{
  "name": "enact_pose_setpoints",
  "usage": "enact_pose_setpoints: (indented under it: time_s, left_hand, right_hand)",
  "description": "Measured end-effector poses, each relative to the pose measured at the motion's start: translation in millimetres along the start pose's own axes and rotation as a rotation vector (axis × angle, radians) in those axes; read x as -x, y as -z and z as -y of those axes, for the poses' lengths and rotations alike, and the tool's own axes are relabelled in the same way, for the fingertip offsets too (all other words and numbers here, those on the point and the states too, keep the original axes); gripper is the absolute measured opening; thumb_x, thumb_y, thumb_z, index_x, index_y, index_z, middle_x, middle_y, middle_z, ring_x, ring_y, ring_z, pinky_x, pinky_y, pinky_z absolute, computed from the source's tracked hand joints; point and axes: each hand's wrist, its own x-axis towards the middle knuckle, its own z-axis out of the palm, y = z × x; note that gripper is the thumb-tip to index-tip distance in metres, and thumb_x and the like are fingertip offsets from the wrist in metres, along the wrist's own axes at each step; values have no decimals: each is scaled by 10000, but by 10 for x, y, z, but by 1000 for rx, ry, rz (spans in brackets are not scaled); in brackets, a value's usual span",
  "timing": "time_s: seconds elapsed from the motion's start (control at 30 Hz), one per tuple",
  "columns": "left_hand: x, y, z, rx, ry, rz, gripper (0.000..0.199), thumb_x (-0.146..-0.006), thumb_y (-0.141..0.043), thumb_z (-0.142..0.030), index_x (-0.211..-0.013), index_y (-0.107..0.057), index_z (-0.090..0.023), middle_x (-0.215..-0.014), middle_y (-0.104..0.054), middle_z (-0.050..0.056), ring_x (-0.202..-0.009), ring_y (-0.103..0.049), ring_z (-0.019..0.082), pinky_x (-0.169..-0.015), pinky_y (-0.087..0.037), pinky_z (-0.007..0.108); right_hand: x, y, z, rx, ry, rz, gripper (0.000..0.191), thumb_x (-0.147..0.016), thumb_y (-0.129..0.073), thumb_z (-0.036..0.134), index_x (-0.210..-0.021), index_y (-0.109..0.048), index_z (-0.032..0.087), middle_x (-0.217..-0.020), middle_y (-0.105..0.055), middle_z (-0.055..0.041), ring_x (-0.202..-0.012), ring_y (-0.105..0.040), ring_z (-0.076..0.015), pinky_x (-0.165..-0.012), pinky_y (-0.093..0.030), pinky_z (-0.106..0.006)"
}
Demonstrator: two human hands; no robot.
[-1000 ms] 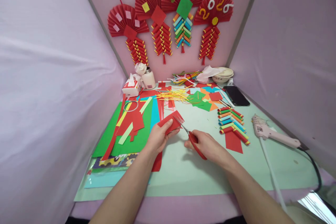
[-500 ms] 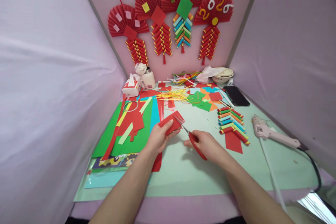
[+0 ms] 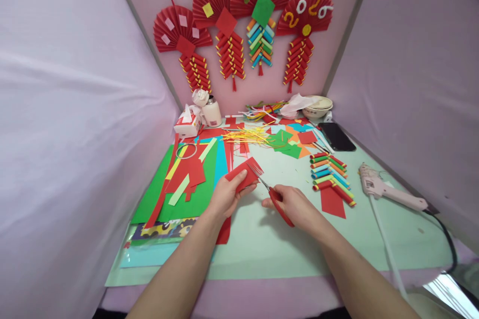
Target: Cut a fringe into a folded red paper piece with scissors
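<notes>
Between the thumb and fingers of my left hand (image 3: 228, 193) is a piece of red paper (image 3: 246, 169), its right edge slit into narrow strips. My right hand (image 3: 292, 204) is closed round the red handles of a pair of scissors (image 3: 277, 203). Their blades point up and left and meet the slit end of the paper. Further right on the table lies a chevron of coloured paper rolls (image 3: 331, 172), overlapping a red paper square (image 3: 333, 203).
On the left are stacked green paper sheets (image 3: 153, 204) and a tape ring (image 3: 186, 151). Yellow strips (image 3: 247, 135) lie behind my hands. To the right are a hot glue gun (image 3: 391, 192) with its cord and a black phone (image 3: 337, 137). Red fan decorations (image 3: 307, 7) hang on the back wall.
Almost nothing differs. Both hands, the red paper and the scissors keep practically the same place.
</notes>
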Motion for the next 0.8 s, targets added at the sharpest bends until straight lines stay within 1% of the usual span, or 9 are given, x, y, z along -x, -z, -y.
enact_pose_setpoints:
  time_s: [0.2, 0.43, 0.6, 0.8]
  left_hand:
    - [-5, -3, -1, 5, -8, -5, 307, -717, -679, -283, -975, -653, -119, -989, -674, 113, -818, -653, 202, -743, -557, 322]
    - [-28, 1, -19, 47, -60, -88, 288, -704, -687, -285, -945, -659, -129, -969, -687, 102, -849, -651, 201, -759, -551, 324]
    - [-34, 10, -26, 69, -89, -111, 291, -705, -688, -288, -947, -656, -131, -959, -691, 97, -838, -656, 197, -774, -549, 335]
    - [-19, -11, -29, 48, -61, -103, 292, -700, -692, -270, -956, -655, -133, -1002, -682, 104, -872, -652, 212, -770, -553, 341]
  right_hand:
    - [5, 0, 4, -47, -10, 29, 402, -737, -510, 575, -632, -450, 192, -628, -562, 5, -566, -452, -121, -487, -295, -213]
    - [56, 65, 56, -89, -33, 115, 400, -730, -515, 584, -685, -464, 190, -682, -585, 10, -581, -479, -116, -495, -336, -206]
    - [60, 81, 85, -73, -45, 114, 393, -720, -529, 572, -684, -468, 185, -680, -582, 0, -575, -467, -116, -504, -335, -210]
    - [59, 75, 110, -73, -59, 114, 388, -723, -531, 563, -669, -456, 187, -679, -588, -8, -575, -469, -120, -505, -324, -213]
